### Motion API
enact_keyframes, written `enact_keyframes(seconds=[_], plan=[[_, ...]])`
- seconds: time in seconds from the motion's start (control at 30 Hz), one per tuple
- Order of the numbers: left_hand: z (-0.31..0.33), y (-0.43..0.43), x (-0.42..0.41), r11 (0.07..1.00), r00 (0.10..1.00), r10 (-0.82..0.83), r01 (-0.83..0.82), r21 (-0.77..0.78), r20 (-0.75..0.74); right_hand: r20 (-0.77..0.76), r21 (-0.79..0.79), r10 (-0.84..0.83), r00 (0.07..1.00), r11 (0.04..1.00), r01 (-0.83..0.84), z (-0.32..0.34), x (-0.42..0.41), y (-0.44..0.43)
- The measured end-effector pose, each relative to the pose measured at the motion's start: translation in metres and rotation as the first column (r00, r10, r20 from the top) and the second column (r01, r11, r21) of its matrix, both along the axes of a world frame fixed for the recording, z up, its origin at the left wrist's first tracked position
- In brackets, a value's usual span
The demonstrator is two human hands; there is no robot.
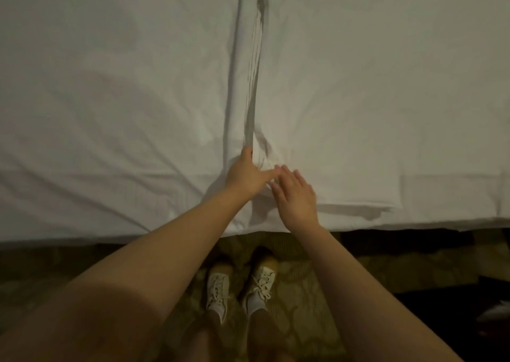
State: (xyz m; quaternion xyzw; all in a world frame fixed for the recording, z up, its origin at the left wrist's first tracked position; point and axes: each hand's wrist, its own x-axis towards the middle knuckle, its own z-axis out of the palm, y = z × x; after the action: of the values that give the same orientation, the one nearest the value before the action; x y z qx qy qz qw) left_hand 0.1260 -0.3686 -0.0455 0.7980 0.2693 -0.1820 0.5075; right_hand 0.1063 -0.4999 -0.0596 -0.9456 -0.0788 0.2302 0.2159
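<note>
Pair of white lace-up sneakers (259, 284) on patterned carpet (303, 292), pale object (496, 310) far right.

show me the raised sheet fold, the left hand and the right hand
raised sheet fold (253, 93), head view, midway along its ridge
left hand (244, 175), head view, back of the hand
right hand (296, 198), head view, back of the hand

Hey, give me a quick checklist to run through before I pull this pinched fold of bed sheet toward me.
1. Grip: left hand pinches the fold: ok.
2. Spare hand: right hand holds nothing, fingers straight, beside the left: ok.
3. Right hand touching the sheet: cannot tell.
4. Fold runs straight up the bed: ok.
5. Sheet smooth: not ok, creases fan out left of the fold.
6. Footing: shoes clear of the sheet's hanging edge: ok.
</note>
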Motion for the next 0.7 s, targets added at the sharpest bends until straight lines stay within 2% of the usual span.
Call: enact_keyframes(seconds=[0.07, 0.13, 0.2, 0.27, 0.57, 0.7], plan=[[0.0, 0.0, -0.009, 0.996, 0.996, 0.015, -0.022, 0.081, 0.083, -0.012, 0.155, -0.025, 1.0, 0.988, 0.026, -0.003, -0.001, 0.009], [-0.001, 0.006, -0.019, 0.986, 0.981, -0.014, -0.019, 0.165, 0.193, 0.029, 0.255, -0.134, 0.99, 0.959, 0.123, -0.001, -0.002, 0.015], [-0.002, 0.01, -0.026, 0.969, 0.965, -0.116, 0.058, 0.242, 0.234, 0.091, 0.266, -0.238, 0.967, 0.942, 0.206, 0.001, -0.005, 0.014], [-0.004, 0.011, -0.028, 0.964, 0.97, -0.132, 0.078, 0.253, 0.205, 0.12, 0.24, -0.274, 0.954, 0.941, 0.24, 0.001, -0.009, 0.01], [-0.006, 0.0, -0.007, 0.989, 1.0, -0.004, -0.001, 0.151, 0.031, 0.12, 0.205, -0.299, 0.947, 0.941, 0.271, 0.005, -0.022, 0.018], [-0.01, 0.015, -0.019, 0.976, 0.976, 0.213, -0.212, -0.039, 0.04, 0.242, 0.059, -0.175, 0.954, 0.984, 0.166, 0.008, -0.025, 0.016]])
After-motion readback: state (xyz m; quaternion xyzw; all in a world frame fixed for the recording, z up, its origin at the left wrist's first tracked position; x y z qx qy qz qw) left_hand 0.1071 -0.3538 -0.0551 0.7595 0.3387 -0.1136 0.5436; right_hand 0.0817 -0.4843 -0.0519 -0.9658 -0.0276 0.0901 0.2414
